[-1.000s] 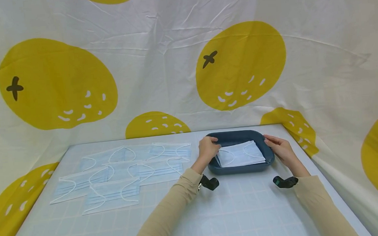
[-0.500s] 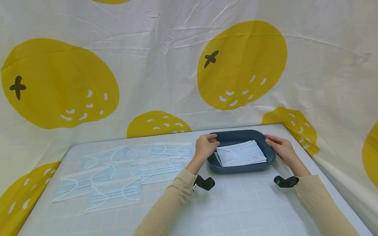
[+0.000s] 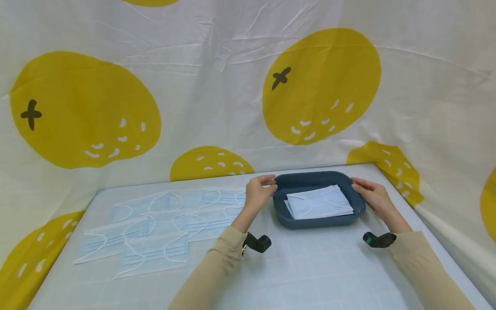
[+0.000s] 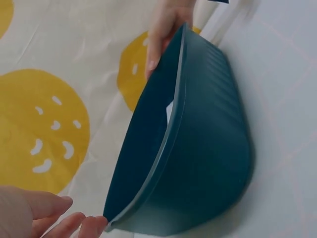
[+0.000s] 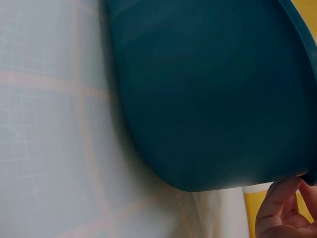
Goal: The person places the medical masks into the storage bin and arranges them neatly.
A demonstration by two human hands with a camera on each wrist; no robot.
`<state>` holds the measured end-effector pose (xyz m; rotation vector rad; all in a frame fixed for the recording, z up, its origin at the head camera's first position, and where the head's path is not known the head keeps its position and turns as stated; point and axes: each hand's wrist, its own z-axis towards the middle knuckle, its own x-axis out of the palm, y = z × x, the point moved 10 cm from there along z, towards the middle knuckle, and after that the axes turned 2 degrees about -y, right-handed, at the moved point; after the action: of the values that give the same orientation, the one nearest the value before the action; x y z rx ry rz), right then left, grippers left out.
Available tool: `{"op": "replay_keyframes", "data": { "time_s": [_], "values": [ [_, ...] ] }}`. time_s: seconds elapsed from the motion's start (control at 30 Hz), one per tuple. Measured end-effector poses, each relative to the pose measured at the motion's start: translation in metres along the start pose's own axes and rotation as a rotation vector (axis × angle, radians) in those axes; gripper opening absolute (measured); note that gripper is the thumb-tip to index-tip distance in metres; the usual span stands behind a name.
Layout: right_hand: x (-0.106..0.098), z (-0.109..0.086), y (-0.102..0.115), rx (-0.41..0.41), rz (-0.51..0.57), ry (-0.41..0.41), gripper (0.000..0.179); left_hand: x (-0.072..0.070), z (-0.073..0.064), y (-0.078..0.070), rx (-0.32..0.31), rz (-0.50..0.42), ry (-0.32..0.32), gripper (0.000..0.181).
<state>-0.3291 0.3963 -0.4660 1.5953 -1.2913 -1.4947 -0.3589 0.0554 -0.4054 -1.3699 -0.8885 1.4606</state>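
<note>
A dark blue plastic basin (image 3: 317, 222) stands at the far right of the table, with a small pile of pale blue face masks (image 3: 320, 203) lying inside. My left hand (image 3: 257, 193) is at the basin's left end; in the left wrist view its fingertips (image 4: 99, 224) meet or nearly meet the rim, and nothing is between thumb and fingers. On the opposite end, my right hand (image 3: 378, 201) pinches the rim, as the right wrist view shows. Several more face masks (image 3: 155, 252) lie flat and partly overlapping at the left of the table, ear loops upward.
The table (image 3: 308, 280) has a pale checked cover. A hanging cloth (image 3: 227, 99) with large yellow fruit prints rises behind it and along both sides. A small black device (image 3: 257, 243) is strapped at each wrist.
My left hand has drawn back leftward from inside the basin, off the mask pile, to its outer rim. The right hand stays at the right end, and the masks keep their places.
</note>
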Motion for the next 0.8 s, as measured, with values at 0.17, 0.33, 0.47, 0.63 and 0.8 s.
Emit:
{"op": "replay_keyframes", "data": {
  "time_s": [0.17,0.33,0.47,0.63,0.8],
  "values": [
    [0.0,-0.001,0.0,0.016,-0.013,-0.012,0.061,-0.018,-0.003,0.005,-0.014,0.02,-0.019,0.032],
    [-0.001,0.0,0.0,0.019,-0.022,-0.023,0.062,-0.037,-0.005,0.01,-0.025,-0.008,-0.027,0.034],
    [-0.003,0.0,-0.001,0.018,-0.019,-0.028,0.062,-0.051,-0.006,0.015,-0.031,-0.023,-0.033,0.034],
    [-0.005,0.002,-0.002,0.019,-0.02,-0.027,0.064,-0.069,-0.01,0.018,-0.036,0.0,-0.048,0.035],
    [-0.002,0.002,-0.003,0.022,-0.005,-0.012,0.063,-0.087,-0.014,0.021,-0.055,0.04,-0.053,0.037]
  ]
}}
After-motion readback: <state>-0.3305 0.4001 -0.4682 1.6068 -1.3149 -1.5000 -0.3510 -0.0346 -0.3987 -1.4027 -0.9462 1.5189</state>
